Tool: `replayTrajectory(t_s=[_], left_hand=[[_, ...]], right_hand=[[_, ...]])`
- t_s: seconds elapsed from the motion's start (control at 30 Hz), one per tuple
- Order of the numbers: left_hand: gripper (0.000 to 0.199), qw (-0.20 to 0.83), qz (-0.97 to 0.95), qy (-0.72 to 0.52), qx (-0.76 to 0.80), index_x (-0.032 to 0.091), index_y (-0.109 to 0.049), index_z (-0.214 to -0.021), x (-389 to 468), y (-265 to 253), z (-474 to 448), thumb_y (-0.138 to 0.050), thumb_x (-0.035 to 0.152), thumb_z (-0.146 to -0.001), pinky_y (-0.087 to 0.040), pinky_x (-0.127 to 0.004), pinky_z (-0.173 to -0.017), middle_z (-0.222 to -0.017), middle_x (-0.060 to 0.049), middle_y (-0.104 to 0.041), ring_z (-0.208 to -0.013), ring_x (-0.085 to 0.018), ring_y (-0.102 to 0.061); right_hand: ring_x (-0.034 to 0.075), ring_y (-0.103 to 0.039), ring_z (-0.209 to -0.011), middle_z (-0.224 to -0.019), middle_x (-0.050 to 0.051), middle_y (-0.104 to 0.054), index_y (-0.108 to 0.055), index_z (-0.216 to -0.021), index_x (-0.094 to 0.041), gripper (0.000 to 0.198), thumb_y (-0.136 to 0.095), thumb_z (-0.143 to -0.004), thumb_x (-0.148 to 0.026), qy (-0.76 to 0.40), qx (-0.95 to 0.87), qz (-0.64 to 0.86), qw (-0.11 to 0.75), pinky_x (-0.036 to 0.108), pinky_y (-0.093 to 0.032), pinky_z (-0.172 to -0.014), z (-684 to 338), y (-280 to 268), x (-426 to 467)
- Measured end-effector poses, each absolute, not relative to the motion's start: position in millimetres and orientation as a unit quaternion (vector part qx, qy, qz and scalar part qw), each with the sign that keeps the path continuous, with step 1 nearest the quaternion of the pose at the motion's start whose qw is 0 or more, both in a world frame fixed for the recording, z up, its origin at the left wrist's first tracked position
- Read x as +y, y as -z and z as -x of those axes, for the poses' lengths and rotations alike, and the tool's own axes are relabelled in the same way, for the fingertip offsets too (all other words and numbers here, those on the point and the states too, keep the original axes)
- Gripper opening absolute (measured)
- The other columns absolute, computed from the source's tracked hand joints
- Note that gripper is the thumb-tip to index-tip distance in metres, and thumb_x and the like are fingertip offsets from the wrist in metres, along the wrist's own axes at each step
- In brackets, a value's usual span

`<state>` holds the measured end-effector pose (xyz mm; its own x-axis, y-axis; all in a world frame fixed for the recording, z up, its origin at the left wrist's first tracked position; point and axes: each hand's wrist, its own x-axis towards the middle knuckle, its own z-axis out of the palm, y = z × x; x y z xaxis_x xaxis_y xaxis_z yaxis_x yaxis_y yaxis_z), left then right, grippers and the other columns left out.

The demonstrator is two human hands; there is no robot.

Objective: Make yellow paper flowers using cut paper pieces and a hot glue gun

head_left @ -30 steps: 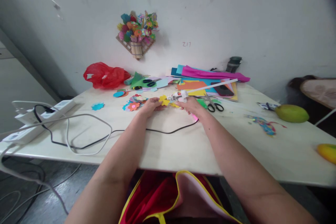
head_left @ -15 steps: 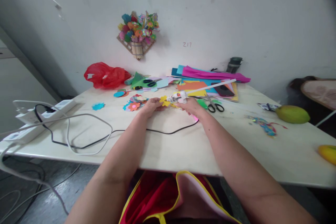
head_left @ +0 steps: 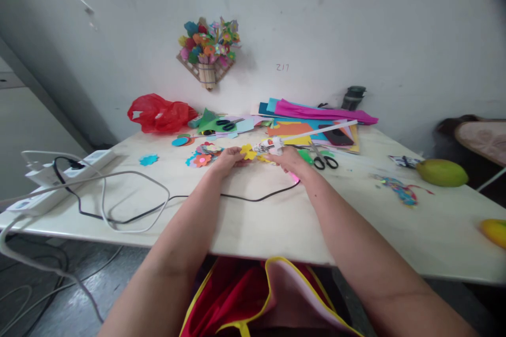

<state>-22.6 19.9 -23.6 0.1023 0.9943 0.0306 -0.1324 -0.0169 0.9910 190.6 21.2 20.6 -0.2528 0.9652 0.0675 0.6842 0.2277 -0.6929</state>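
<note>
Between the fingertips of my left hand (head_left: 229, 160) is a yellow paper flower (head_left: 248, 152), held just above the table. My right hand (head_left: 290, 160) is wrapped round a white hot glue gun (head_left: 272, 145) with a long white glue stick (head_left: 322, 130) poking out of its back. A bit of pink shows below that hand, where the black cord (head_left: 253, 200) begins. The gun's nozzle end is close to the flower; whether they touch I cannot tell. Beside my left hand lies a pile of cut paper flowers (head_left: 202, 160).
Black-handled scissors (head_left: 324, 161) lie right of my right hand, another pair (head_left: 227, 124) further back. Coloured sheets (head_left: 292, 129) and a phone (head_left: 336, 136) are behind. A power strip (head_left: 59, 181) with looping cables is at left, a red plastic bag (head_left: 158, 114) at back left, green fruit (head_left: 441, 172) at right.
Both hands stay almost in place, still holding the yellow flower and the glue gun. The whole view shifts very slightly.
</note>
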Motion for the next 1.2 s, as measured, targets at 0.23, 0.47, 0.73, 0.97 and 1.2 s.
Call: replayTrajectory(t_s=[0.23, 0.47, 0.73, 0.97, 1.2], left_hand=[[0.022, 0.553, -0.496, -0.511, 0.433, 0.011, -0.057, -0.083, 18.8, 22.8, 21.0, -0.069, 0.019, -0.066, -0.053, -0.022, -0.062, -0.08, -0.008, -0.067, -0.069, -0.015, -0.065], [0.024, 0.55, -0.49, -0.514, 0.439, 0.01, -0.057, -0.084, 17.5, 21.2, 20.4, -0.07, 0.02, -0.066, -0.053, -0.024, -0.064, -0.08, -0.008, -0.066, -0.07, -0.015, -0.065], [0.023, 0.551, -0.482, -0.529, 0.429, 0.01, -0.057, -0.09, 17.4, 21.7, 21.0, -0.066, 0.017, -0.069, -0.053, -0.023, -0.065, -0.085, -0.008, -0.066, -0.073, -0.015, -0.065], [0.023, 0.557, -0.49, -0.521, 0.422, 0.01, -0.056, -0.089, 19.3, 24.0, 23.8, -0.066, 0.018, -0.069, -0.053, -0.024, -0.066, -0.082, -0.009, -0.067, -0.073, -0.016, -0.066], [0.025, 0.553, -0.497, -0.518, 0.422, 0.011, -0.057, -0.088, 20.2, 25.5, 23.9, -0.068, 0.02, -0.068, -0.053, -0.024, -0.065, -0.082, -0.008, -0.067, -0.072, -0.016, -0.065]], right_hand=[[0.006, -0.044, -0.037, -0.062, 0.003, -0.062, -0.063, -0.079, -0.013, 0.034, -0.061, -0.068, -0.046, -0.283, -0.74, 0.551, 0.263, 0.018, -0.037, -0.037, -189.3, -16.7, 21.5], [0.006, -0.044, -0.037, -0.063, 0.004, -0.062, -0.062, -0.078, -0.013, 0.034, -0.062, -0.067, -0.046, -0.295, -0.74, 0.547, 0.259, 0.018, -0.037, -0.037, -189.6, -18.7, 19.1], [0.006, -0.044, -0.037, -0.062, 0.003, -0.061, -0.063, -0.081, -0.013, 0.034, -0.062, -0.067, -0.044, -0.284, -0.74, 0.553, 0.257, 0.018, -0.036, -0.037, -189.6, -19.3, 19.2], [0.006, -0.045, -0.037, -0.062, 0.003, -0.061, -0.062, -0.077, -0.013, 0.031, -0.061, -0.069, -0.043, -0.27, -0.744, 0.557, 0.251, 0.018, -0.038, -0.037, -190.2, -22.3, 17.8], [0.007, -0.045, -0.037, -0.063, 0.004, -0.062, -0.063, -0.08, -0.013, 0.034, -0.062, -0.067, -0.045, -0.28, -0.743, 0.554, 0.249, 0.018, -0.038, -0.036, -189.7, -20.7, 19.0]])
